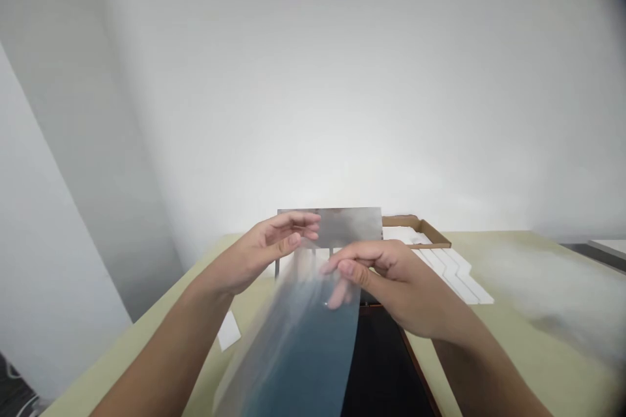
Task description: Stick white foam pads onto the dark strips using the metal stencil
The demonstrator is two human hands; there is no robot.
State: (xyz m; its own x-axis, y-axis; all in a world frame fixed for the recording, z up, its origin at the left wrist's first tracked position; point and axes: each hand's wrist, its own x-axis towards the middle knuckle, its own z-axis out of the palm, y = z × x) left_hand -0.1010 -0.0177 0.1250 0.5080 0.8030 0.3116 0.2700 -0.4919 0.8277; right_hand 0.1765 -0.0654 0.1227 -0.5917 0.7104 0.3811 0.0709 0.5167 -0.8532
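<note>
Because it's floppy, the clear plastic sheet [298, 345] keeps its shape only near the hands: top end held up btwn them, lower end sagging toward the person and running out of frame at the bottom (the blue tint there could be glare or the dark stuff behind it, can't tell). Right hand [386, 283] is closed on the sheet, thumb and fingers pinching near its upper part, w/ the fingertips [337, 293] showing through the plastic. Left hand [264, 251] is half open, fingers curled at the sheet's upper corner; could be a light hold or only a touch, can't tell. Two hold points like this keep the sheet spread rather than folded on itself. Below the hands runs a black mat [381, 365] w/ a brown edge, set on a pale table [538, 332], and a small white paper piece [229, 330] lies on the table left of the sheet. Further off, a grey metal plate [352, 225] stands upright behind the hands, on at least one thin post [276, 267]. Right of it sits a cardboard tray [430, 232], its low rim boxing in a pile of white strips [452, 277], which run out toward the near side in stepped rows. A plain white wall [313, 78] fills the rest.
</note>
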